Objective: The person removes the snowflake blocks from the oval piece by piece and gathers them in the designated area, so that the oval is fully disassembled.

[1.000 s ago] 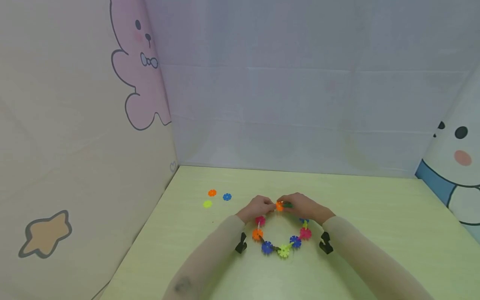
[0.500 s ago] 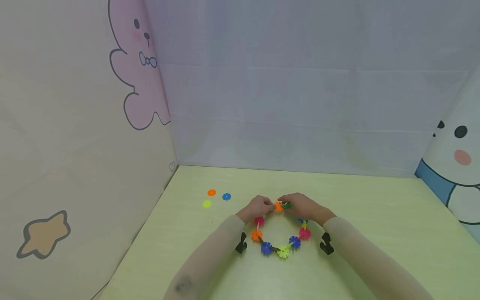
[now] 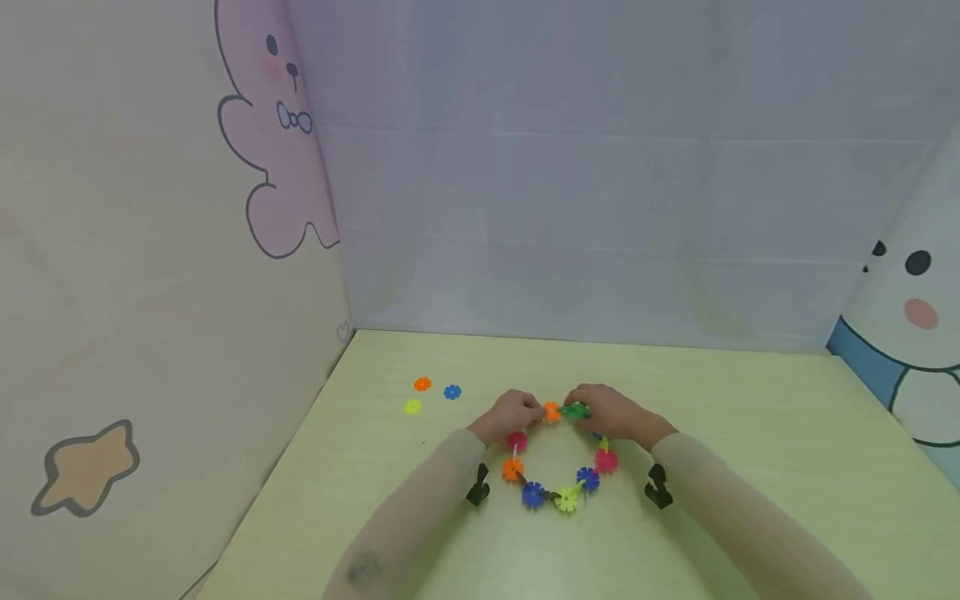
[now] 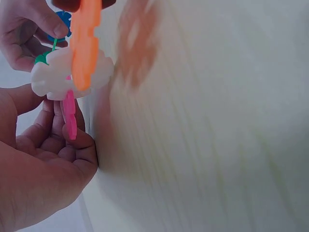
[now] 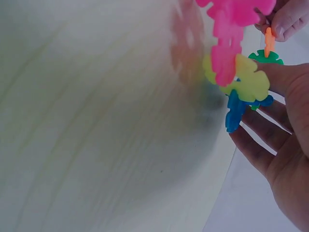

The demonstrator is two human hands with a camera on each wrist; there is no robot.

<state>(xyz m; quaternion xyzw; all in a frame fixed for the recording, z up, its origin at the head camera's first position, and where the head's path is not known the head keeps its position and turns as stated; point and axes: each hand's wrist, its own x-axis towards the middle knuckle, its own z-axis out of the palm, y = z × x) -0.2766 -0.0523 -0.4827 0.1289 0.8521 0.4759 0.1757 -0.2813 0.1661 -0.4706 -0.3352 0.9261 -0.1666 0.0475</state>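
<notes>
A chain of flower-shaped interlocking plastic discs curves in a ring on the table, with a yellow disc (image 3: 567, 499) nearest the front. At its far side my left hand (image 3: 508, 414) pinches the chain just left of an orange disc (image 3: 552, 412); the pinched piece is hidden by the fingers. My right hand (image 3: 611, 412) holds a green disc (image 3: 575, 411) beside that orange one, between thumb and fingers. Close to the left palm hang a pink disc (image 4: 70, 116) and a white disc (image 4: 50, 75). Blue disc (image 5: 234, 112) and yellow-green disc (image 5: 251, 79) hang near the right fingers.
Three loose discs lie at the back left of the pale table (image 3: 360, 492): orange (image 3: 422, 384), blue (image 3: 452, 392) and yellow (image 3: 412, 407). Cloth walls stand at the back and left, and a white cartoon figure (image 3: 900, 333) is at the right.
The right hand has shifted slightly right, and more of the green disc shows by its fingertips. The orange disc has moved a little left. The left hand stays almost in place.
</notes>
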